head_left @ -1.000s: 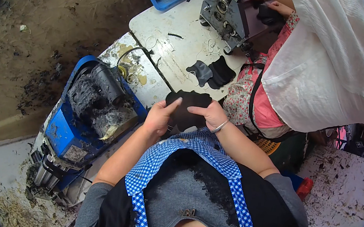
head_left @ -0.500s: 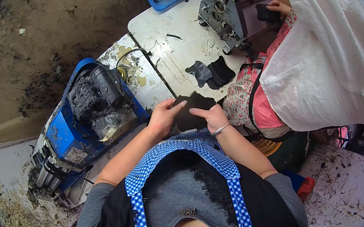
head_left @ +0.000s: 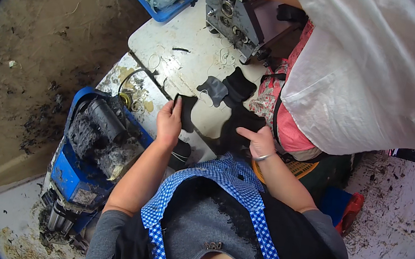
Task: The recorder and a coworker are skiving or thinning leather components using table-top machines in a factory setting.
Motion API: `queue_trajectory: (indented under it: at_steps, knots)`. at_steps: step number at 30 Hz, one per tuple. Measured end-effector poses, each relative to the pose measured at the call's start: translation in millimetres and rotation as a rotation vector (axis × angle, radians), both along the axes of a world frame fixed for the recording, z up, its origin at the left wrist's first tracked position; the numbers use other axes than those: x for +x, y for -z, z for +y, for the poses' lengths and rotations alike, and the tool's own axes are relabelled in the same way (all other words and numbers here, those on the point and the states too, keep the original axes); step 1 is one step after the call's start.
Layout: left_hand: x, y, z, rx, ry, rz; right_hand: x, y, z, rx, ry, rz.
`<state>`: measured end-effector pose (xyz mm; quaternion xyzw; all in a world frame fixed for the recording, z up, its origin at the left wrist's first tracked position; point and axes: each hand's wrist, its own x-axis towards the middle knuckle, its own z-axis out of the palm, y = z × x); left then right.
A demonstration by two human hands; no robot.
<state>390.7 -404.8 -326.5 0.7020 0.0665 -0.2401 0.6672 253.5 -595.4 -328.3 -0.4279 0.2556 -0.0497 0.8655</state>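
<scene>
My left hand (head_left: 168, 123) pinches a black cloth piece (head_left: 186, 112) between thumb and fingers, above the seam of the white table. Over to the right, my right hand (head_left: 260, 141) grips another black cloth piece (head_left: 234, 128), its thumb pressed on top. The two pieces are apart at the table's near edge. Just beyond them lie a grey cloth piece (head_left: 213, 91) with a thin white cord by it and a curved black cloth piece (head_left: 240, 85). One more black piece (head_left: 180, 150) shows under my left wrist, partly hidden.
On the left stands a blue machine (head_left: 75, 167) heaped with grey fluff. A metal machine (head_left: 234, 23) sits at the table's back, beside a co-worker in a white cloth (head_left: 360, 81). A blue basket (head_left: 164, 16) holds clear plastic strips. An orange basket (head_left: 294, 170) is by my right forearm.
My hands have moved apart, left hand leftward and right hand rightward, each with a black cloth piece; before, they were together on the black cloth. The co-worker's hand has gone from view.
</scene>
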Motion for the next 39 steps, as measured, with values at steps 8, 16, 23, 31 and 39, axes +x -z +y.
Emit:
queue_trajectory:
  at_steps: [8,16,23,31,39]
  knots:
    - [-3.9,32.4,-72.6,-0.022,0.473,0.084,-24.1,84.5,-13.2,0.672,-0.029,0.278]
    - [88.3,97.0,-81.9,0.857,0.873,-1.263,-23.3,38.5,-13.6,0.329,0.085,0.116]
    - [64.5,33.1,-67.2,0.635,0.490,-0.470,-13.1,32.8,-25.6,0.531,0.055,0.071]
    - [-33.8,13.6,-37.4,-0.324,0.069,0.355,16.9,27.7,2.0,0.161,-0.055,0.141]
    - [-30.5,28.4,-39.6,-0.348,0.288,0.345,21.4,29.7,2.5,0.235,-0.090,0.188]
